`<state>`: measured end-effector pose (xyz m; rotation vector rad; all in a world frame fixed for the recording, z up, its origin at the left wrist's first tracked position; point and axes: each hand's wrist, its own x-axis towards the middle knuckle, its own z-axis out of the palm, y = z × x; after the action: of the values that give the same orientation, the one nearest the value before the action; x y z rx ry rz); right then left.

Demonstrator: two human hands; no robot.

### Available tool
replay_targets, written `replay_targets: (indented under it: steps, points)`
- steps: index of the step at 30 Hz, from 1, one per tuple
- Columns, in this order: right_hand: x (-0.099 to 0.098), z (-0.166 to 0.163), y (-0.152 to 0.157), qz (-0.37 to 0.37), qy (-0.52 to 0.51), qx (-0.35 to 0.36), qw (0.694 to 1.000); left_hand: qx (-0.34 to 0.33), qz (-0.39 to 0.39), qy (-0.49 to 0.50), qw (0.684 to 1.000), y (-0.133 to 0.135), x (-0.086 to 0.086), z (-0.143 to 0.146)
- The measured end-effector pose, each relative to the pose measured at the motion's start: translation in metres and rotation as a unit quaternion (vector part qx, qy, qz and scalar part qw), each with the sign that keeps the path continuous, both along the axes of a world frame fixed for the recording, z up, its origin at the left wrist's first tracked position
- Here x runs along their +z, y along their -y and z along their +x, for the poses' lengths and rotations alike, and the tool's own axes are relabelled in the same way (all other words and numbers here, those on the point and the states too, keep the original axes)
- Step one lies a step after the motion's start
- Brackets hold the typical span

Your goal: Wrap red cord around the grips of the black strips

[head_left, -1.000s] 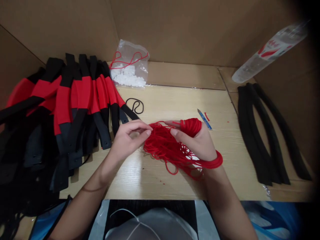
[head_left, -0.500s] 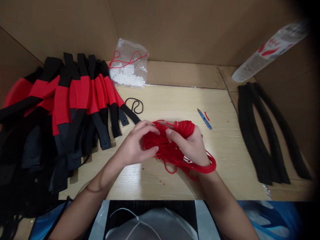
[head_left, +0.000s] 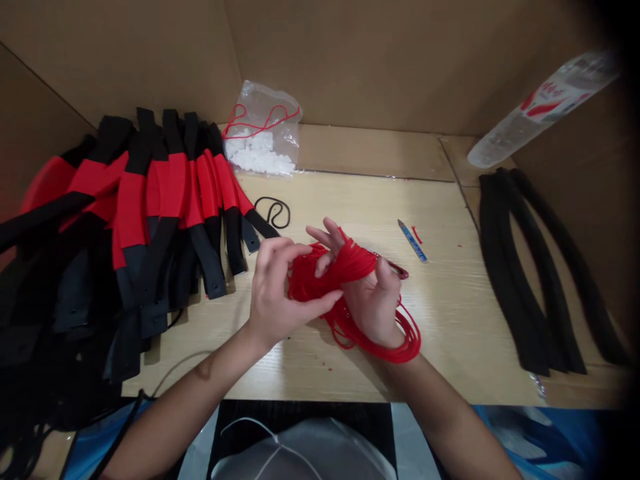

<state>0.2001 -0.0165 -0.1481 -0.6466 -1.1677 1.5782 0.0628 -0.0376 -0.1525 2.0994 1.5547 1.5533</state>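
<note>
A loose bundle of thin red cord (head_left: pixel 350 263) lies across both my hands above the table. My left hand (head_left: pixel 275 290) curves round the bundle's left end, thumb below and fingers above. Palm up, my right hand (head_left: pixel 373 303) carries the cord, which is threaded among its fingers. Its fingertips poke out past the strands, and the thumb stands up at the right. More loops of the cord circle the right wrist. Behind that thumb shows the edge of a dark red object (head_left: pixel 397 269), mostly hidden, its kind unclear.
Black-and-red curved straps (head_left: pixel 133 207) are piled at the left. A bag of white pieces (head_left: pixel 260 150) lies at the back, with a black cord loop (head_left: pixel 277 213) nearer. Right of my hands lies a blue pencil-like tool (head_left: pixel 413 240). Black strips (head_left: pixel 510 280) and a bottle (head_left: pixel 543 110) are farther right.
My right hand has turned palm up and its fingers have straightened out through the cord. The dark red object behind it has come into view. My left hand has closed further round the bundle.
</note>
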Motion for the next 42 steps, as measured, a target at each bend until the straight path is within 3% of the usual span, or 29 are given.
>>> replay_targets:
  steps: [10, 14, 17, 21, 28, 32, 34, 38, 42]
  points:
    - [-0.008, -0.003, 0.003, 0.065, 0.116, 0.042, 0.99, -0.076, -0.102, -0.13, 0.983, -0.001, -0.012, 0.0]
    - [-0.007, -0.008, 0.003, 0.087, 0.204, 0.041, 0.974, -0.097, -0.174, -0.107, 0.974, 0.001, -0.013, 0.0]
    - [-0.004, -0.013, 0.005, 0.108, 0.311, 0.051, 0.943, -0.091, -0.257, -0.054, 0.961, 0.003, -0.01, 0.0]
    - [0.004, -0.019, 0.007, 0.133, 0.389, 0.076, 0.908, -0.056, -0.293, -0.013, 0.954, 0.003, -0.008, 0.003]
    - [0.013, -0.021, 0.02, 0.191, 0.41, 0.095, 0.887, 0.036, -0.326, 0.128, 0.936, -0.009, -0.012, 0.002]
    - [0.005, -0.019, 0.034, 0.231, 0.357, 0.215, 0.879, 0.093, -0.284, 0.174, 0.938, -0.027, -0.011, -0.027]
    - [0.004, -0.014, 0.034, 0.249, 0.333, 0.242, 0.877, 0.111, -0.235, 0.23, 0.938, -0.034, -0.012, -0.038]
    - [0.005, 0.008, 0.019, 0.34, 0.36, 0.164, 0.853, 0.061, -0.23, 0.275, 0.931, -0.041, -0.019, -0.042]
    - [-0.009, 0.05, 0.014, 0.467, 0.43, 0.091, 0.767, 0.01, -0.246, 0.327, 0.912, -0.042, -0.019, -0.037]
